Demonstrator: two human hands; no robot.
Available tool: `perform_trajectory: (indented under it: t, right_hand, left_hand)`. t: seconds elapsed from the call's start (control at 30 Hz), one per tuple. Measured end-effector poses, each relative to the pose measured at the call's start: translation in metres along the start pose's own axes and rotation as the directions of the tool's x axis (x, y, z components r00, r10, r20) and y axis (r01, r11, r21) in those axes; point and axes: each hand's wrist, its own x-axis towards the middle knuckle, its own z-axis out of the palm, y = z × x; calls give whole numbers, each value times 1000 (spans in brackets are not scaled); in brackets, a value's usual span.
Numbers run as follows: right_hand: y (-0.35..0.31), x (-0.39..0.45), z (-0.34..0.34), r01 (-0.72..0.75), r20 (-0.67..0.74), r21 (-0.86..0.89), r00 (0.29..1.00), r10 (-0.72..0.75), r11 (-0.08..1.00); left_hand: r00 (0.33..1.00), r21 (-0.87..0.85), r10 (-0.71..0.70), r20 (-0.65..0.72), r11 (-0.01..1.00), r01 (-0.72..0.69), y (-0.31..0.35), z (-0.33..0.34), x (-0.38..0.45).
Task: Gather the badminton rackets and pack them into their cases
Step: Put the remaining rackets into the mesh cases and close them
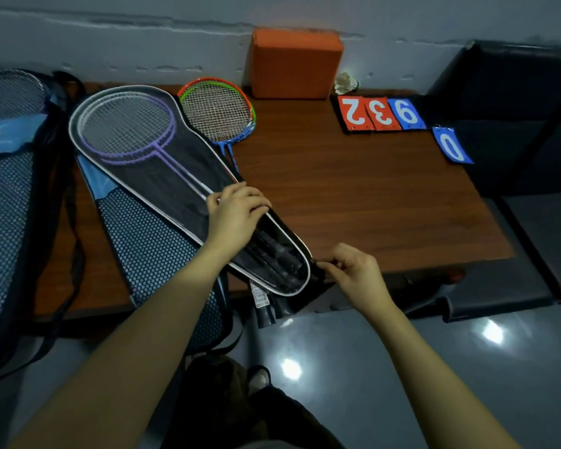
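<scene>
On the brown bench [353,196], a black racket case [162,176] with a see-through front lies on a diagonal, its long axis running from the wide head end at the far left down to the narrow handle end at the bench's near edge, which it overhangs slightly. Inside the case sit purple-and-white rackets [127,128], heads toward the far left, black grips toward the near right. The left hand [237,212] rests on the case's narrow middle, fingers curled over its right edge and pressing it down. Just right of the case's handle end, the right hand [353,270] pinches a small dark piece at the case's edge between thumb and fingertips; whether that is a zipper pull cannot be told. Behind the case, partly under its right edge, lie the orange-and-green rackets [217,108], heads toward the wall, blue shafts pointing under the case. Left of the case lies a blue mesh case [149,241], parallel to it. Far right of the case, numbered score cards [379,113] lie flat, and an orange block [295,63] stands against the wall.
</scene>
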Motion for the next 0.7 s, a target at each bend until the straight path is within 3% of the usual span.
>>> perform_trajectory:
  t: [0.17, 0.37, 0.57, 0.7]
  right_hand:
    - [8, -12, 5, 50, 19, -87, 999, -49, 995]
    - [7, -3, 18, 8, 44, -189, 999, 0, 982]
    - [-5, 38, 52, -23, 113, -366, 991, 69, 930]
    - [-13, 70, 64, 16, 182, -460, 980, 77, 888]
  left_hand:
    - [1000, 40, -9, -12, 999, 10, 0, 9, 2]
    - [990, 90, -26, 136, 996, 14, 2, 12, -7]
    - [969, 194, -225, 107, 960, 201, -18, 7, -44]
    - [916, 239, -393, 87, 900, 364, -34, 7, -61]
